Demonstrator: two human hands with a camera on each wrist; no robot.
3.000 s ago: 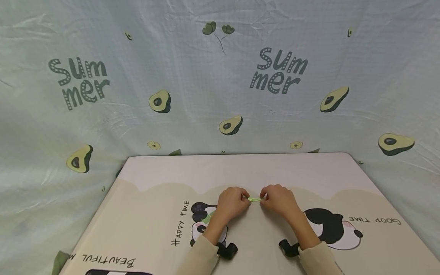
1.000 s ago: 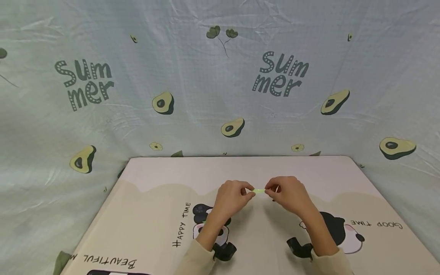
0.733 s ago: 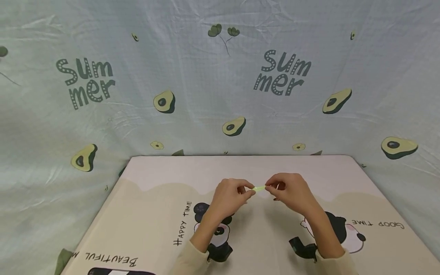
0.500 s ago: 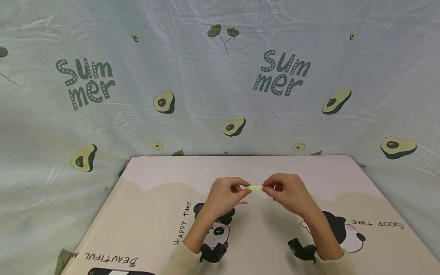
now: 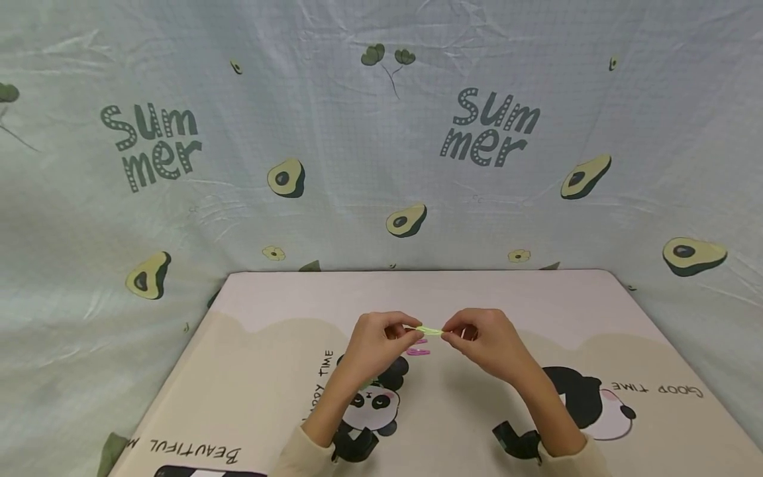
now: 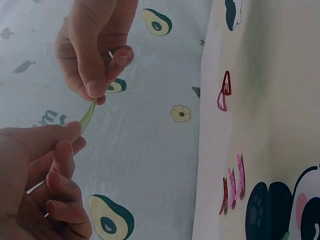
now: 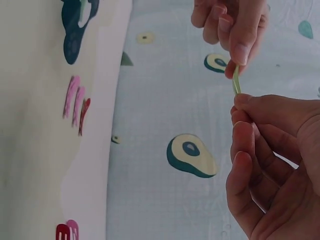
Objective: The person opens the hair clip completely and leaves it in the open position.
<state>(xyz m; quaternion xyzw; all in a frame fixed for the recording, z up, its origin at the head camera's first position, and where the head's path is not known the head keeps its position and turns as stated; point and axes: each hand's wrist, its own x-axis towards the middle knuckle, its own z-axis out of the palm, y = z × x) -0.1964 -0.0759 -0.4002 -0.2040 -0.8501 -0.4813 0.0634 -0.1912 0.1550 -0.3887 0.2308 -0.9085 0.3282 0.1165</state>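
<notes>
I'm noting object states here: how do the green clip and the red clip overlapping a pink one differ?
The green clip is yellow-green; the red clip is dark red. The left hand and right hand pinch the green clip above the table; the red clip lies on it, untouched. The hands hide the green clip's ends; the red clip's outline shows in the left wrist view. Both look slim.

In soft light, my right hand [image 5: 490, 341] shadows the desk [image 5: 256, 371] faintly, while both wrist views look dimmer.
</notes>
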